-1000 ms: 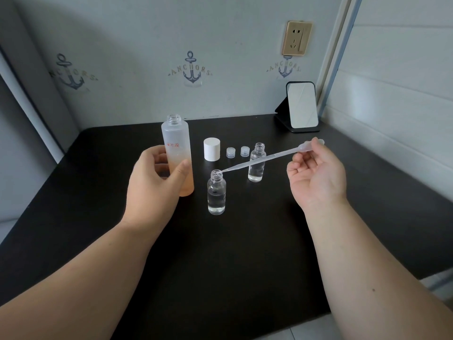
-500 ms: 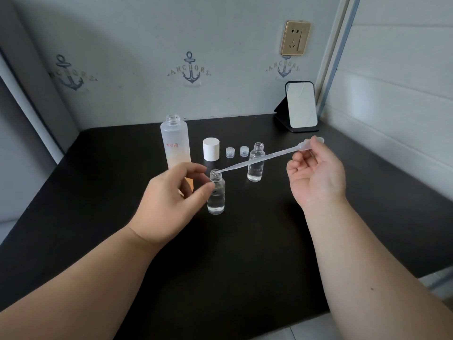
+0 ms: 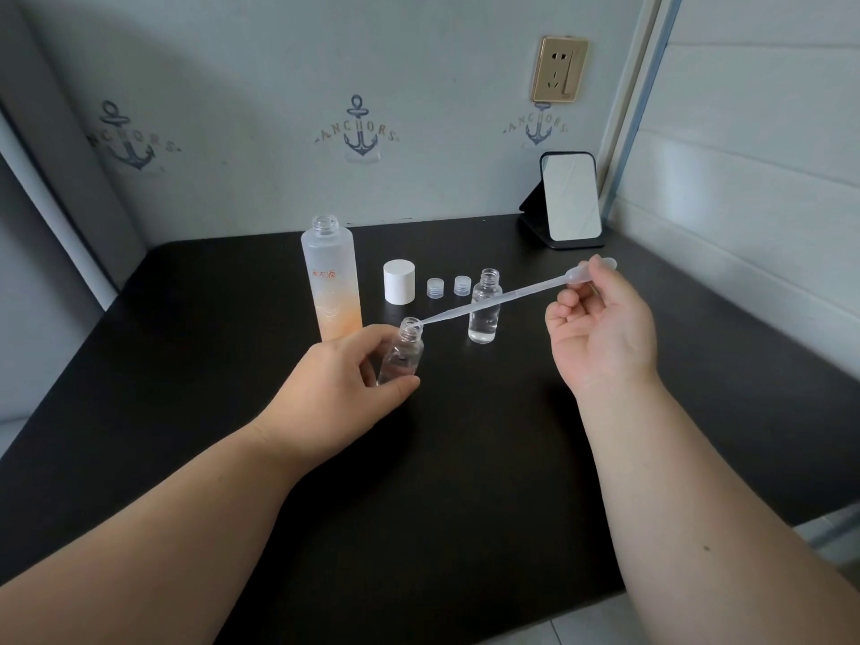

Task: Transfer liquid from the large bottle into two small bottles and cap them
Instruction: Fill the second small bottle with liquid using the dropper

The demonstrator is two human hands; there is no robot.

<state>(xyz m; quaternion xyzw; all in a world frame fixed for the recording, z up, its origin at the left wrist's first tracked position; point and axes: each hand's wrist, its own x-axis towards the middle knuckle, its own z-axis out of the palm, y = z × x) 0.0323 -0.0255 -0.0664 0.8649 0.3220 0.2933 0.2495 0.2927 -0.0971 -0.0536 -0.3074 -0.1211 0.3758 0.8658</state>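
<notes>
While the small clear plastic bottle (image 3: 401,353) tilts in front of the tall frosted orange-tinted bottle (image 3: 331,277), the left hand (image 3: 342,381) grips it; the right hand (image 3: 600,325) pinches a translucent plastic pipette (image 3: 502,302), tip at its mouth. A second small clear bottle (image 3: 485,305) stands right of the tall one.

Left hand moved from large bottle to near small bottle; bottle now tilted.

A second ago I saw the left hand (image 3: 346,381) wrapped round the large bottle (image 3: 331,279); it has since released it and now grips the near small bottle (image 3: 401,353) between thumb and fingers. That bottle, upright before, now leans with its neck toward the pipette (image 3: 507,300). The right hand (image 3: 600,325) has raised the pipette bulb slightly; the tip stays at the bottle mouth.
</notes>
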